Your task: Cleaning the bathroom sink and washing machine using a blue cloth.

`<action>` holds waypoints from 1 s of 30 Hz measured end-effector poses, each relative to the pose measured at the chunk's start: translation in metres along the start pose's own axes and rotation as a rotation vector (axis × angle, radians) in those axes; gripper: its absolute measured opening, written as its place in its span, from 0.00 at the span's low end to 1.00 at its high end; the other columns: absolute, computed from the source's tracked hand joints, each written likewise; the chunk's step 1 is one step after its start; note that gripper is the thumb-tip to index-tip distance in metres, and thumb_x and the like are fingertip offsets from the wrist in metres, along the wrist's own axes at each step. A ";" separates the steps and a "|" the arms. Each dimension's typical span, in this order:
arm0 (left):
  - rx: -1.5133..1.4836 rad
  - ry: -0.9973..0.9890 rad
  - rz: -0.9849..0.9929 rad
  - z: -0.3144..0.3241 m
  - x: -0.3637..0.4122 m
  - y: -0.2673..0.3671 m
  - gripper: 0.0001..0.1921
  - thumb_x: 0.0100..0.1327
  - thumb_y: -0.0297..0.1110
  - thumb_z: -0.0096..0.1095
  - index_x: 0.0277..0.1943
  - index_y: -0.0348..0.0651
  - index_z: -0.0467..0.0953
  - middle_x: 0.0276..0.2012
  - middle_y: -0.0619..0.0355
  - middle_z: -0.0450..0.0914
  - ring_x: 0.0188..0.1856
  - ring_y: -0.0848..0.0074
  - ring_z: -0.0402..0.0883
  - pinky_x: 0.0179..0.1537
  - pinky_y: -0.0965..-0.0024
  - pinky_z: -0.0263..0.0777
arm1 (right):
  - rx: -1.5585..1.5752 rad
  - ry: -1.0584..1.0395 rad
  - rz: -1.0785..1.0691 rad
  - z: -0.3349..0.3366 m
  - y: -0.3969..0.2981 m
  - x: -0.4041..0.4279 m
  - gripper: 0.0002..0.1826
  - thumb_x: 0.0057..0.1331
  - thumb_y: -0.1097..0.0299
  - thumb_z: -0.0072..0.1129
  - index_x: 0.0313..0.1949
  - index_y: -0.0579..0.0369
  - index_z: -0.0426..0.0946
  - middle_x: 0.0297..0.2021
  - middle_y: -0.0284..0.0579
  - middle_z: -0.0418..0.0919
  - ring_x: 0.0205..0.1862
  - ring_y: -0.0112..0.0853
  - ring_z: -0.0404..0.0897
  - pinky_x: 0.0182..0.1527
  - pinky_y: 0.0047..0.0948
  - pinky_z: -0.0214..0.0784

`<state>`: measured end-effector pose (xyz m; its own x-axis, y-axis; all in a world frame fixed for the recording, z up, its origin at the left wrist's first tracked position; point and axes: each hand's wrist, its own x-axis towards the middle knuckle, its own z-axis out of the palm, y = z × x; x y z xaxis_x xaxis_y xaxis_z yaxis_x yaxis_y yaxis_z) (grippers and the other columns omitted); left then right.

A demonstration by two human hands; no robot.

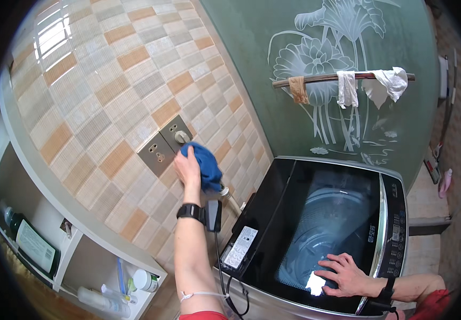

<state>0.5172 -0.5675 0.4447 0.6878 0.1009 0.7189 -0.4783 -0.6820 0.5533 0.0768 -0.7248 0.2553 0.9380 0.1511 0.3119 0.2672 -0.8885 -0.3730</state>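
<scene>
My left hand (188, 166) grips a blue cloth (206, 166) against the tiled wall, just below a plug (181, 137) in a wall socket plate (173, 130). A second socket plate (156, 154) is beside it. Under the cloth a white pipe fitting (225, 192) leads down behind a black top-loading washing machine (270, 224). My right hand (340, 276) rests with spread fingers on the machine's closed glass lid (330, 224), through which the drum shows. A strap with a black device is on my left wrist.
A white adapter with a label (240, 247) lies on the machine's rear left corner, near black cables (222, 276). White shelves (94, 240) with bottles and a jar (145, 280) stand at the left. Cloths hang on a rod (322, 78) before the green wall. A pink bottle (445, 184) is at the right.
</scene>
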 end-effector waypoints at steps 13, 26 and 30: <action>0.103 -0.208 -0.037 0.023 -0.034 -0.018 0.18 0.53 0.44 0.64 0.35 0.34 0.80 0.33 0.39 0.79 0.38 0.49 0.79 0.40 0.52 0.71 | 0.006 0.020 0.008 0.002 0.002 0.001 0.22 0.56 0.53 0.55 0.51 0.42 0.72 0.55 0.42 0.67 0.60 0.42 0.61 0.58 0.45 0.50; 0.085 0.063 -0.003 0.029 -0.038 0.010 0.17 0.53 0.34 0.64 0.46 0.43 0.72 0.39 0.44 0.79 0.42 0.52 0.78 0.42 0.56 0.70 | 0.010 0.016 0.024 0.001 0.004 0.002 0.22 0.56 0.54 0.56 0.50 0.41 0.73 0.55 0.40 0.66 0.60 0.40 0.61 0.57 0.44 0.52; -0.046 0.332 0.257 0.000 0.008 0.036 0.16 0.55 0.34 0.63 0.48 0.50 0.75 0.38 0.48 0.79 0.40 0.53 0.78 0.39 0.57 0.70 | 0.013 0.002 0.022 0.000 0.002 0.003 0.21 0.56 0.54 0.55 0.50 0.41 0.73 0.55 0.40 0.66 0.60 0.40 0.61 0.57 0.45 0.51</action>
<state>0.5053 -0.5918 0.4702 0.3335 0.1651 0.9282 -0.6403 -0.6829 0.3516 0.0800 -0.7260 0.2553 0.9432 0.1307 0.3054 0.2493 -0.8860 -0.3909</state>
